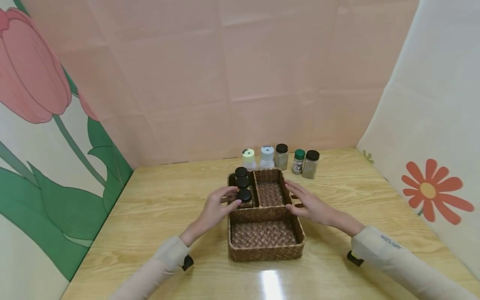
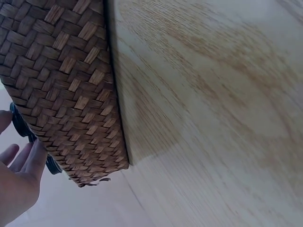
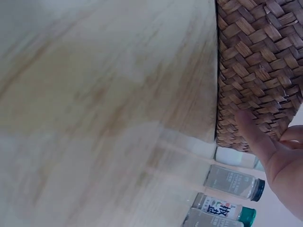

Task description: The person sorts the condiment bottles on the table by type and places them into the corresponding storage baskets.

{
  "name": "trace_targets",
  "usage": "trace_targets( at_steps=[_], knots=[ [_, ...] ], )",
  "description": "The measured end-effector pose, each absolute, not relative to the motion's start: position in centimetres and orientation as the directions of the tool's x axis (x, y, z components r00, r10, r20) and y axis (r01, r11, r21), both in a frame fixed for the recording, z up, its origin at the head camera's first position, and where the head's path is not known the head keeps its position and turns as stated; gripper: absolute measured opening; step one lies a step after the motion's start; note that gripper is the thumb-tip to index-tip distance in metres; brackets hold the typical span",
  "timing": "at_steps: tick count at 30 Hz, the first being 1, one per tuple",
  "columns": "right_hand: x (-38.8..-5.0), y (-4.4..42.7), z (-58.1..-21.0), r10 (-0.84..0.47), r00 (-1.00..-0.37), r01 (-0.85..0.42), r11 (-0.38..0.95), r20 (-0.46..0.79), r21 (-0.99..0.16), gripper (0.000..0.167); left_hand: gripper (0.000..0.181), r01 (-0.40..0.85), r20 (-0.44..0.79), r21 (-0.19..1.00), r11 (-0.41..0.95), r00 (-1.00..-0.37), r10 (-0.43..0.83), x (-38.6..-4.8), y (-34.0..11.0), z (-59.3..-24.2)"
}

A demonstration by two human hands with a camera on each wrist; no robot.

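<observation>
In the head view, a brown woven basket [image 1: 267, 252] with three compartments stands on the table. Its back-left section holds a row of three black-lidded jars. My left hand [image 1: 218, 205] reaches over the left rim and pinches the nearest jar [image 1: 244, 196] at its black lid, thumb in front. The wall hides most of that jar's body. On the other side, my right hand [image 1: 312, 206] rests against the basket's right wall, fingers extended. A fingertip touches the outer weave [image 3: 260, 71] in the right wrist view.
Behind the basket stand a yellow-capped bottle [image 1: 248, 158], a pale-blue-capped bottle [image 1: 267, 157], a black-lidded jar [image 1: 281, 156], a green-capped shaker [image 1: 298, 161] and another black-lidded jar [image 1: 311, 164]. A pink cloth [image 1: 225, 83] hangs at the table's back edge.
</observation>
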State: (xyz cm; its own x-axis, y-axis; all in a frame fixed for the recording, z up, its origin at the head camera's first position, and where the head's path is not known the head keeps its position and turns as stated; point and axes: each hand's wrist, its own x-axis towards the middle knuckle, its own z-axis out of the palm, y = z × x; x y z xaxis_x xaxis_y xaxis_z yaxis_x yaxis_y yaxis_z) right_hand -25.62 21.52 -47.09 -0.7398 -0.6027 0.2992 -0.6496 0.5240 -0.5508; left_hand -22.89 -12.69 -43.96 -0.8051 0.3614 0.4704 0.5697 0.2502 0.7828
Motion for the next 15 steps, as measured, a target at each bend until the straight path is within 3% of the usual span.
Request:
trace_targets(
  at_steps=[15],
  knots=[
    [-25.5,21.7,-45.6,-0.645,-0.729,-0.659,0.568,0.231,-0.492,0.071,0.037,0.607,0.514,0.739,0.292,-0.789,0.338,-23.3,-13.7,-45.0]
  ],
)
